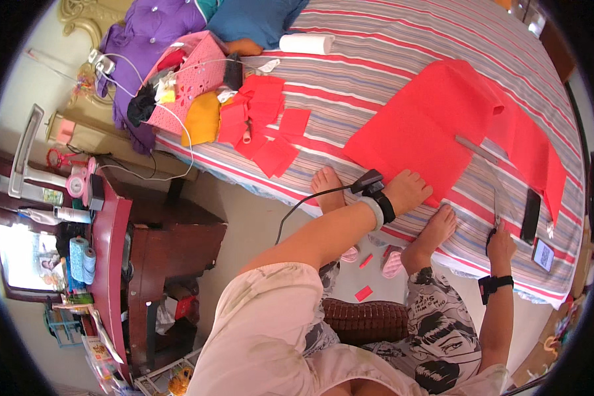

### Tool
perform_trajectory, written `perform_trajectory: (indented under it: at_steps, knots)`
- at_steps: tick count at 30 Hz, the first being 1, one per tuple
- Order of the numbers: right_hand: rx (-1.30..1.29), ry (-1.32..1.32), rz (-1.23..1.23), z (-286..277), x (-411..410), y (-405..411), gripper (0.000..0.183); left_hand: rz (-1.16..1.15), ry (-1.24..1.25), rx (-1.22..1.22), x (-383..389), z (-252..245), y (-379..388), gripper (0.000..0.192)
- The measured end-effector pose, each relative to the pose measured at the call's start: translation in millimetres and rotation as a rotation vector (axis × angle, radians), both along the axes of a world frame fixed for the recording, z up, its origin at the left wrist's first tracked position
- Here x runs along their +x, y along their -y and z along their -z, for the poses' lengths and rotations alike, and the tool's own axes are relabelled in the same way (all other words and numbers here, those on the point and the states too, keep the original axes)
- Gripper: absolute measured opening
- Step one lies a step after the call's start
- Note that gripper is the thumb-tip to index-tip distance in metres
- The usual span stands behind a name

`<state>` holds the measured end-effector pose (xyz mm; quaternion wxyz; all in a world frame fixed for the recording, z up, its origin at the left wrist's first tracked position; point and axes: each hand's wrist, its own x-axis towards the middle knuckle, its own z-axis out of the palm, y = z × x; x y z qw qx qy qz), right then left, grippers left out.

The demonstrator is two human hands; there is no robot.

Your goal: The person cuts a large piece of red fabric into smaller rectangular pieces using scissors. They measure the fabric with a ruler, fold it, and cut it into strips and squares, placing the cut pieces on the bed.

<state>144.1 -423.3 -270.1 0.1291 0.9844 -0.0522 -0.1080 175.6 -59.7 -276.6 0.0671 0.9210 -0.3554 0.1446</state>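
A large sheet of red cloth-like material (pixel 416 123) lies on the striped bedcover, with a long folded part reaching down the right side. My left hand (pixel 410 192) rests palm down on the sheet's near edge. In my right hand (pixel 501 243) are the handles of a pair of scissors (pixel 497 210), away from the sheet's near right corner; whether the blades are apart is blurred. A metal ruler (pixel 476 150) lies across the sheet's right edge. Small red cut pieces (pixel 267 101) are heaped left of the sheet.
A black case (pixel 530 216) and a phone (pixel 543 255) lie near the bed's right edge. A pink basket (pixel 195 74), yellow cloth (pixel 201 119) and white roll (pixel 307 44) are at the upper left. My feet rest on the bed's edge. A wooden desk (pixel 114 237) stands left.
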Motion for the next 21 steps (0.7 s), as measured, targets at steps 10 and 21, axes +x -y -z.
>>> perform_trajectory:
  at_steps: [10,21]
  knots:
    - [0.006,0.03,0.054,6.2,-8.2,1.4,0.046,-0.144,0.152,-0.008,9.9,6.9,-73.2,0.017]
    - [-0.002,-0.065,0.026,-13.9,5.4,-2.8,0.042,-0.213,-0.268,-0.008,-9.5,4.8,-17.0,0.013]
